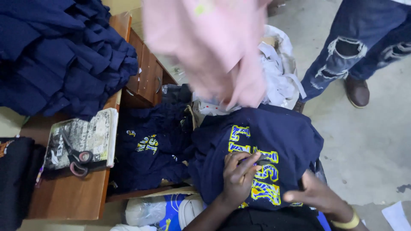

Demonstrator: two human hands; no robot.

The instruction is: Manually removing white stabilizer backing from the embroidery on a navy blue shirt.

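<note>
Your left hand (239, 175) presses a small dark tool against the yellow lettering of the navy shirt (274, 141) on your lap, fingers curled around it. Your right hand (314, 194), at four o'clock from it, rests open on the shirt. Scissors (75, 156) lie on the desk (68, 196) at nine o'clock.

Both forearms bare, no sleeves visible. Left hand (239, 175): no rings, no wristwear seen. Right hand (314, 194): yellow band (347, 223) worn at the wrist, smooth and plain. Dark garment at the lower frame edge.
</note>
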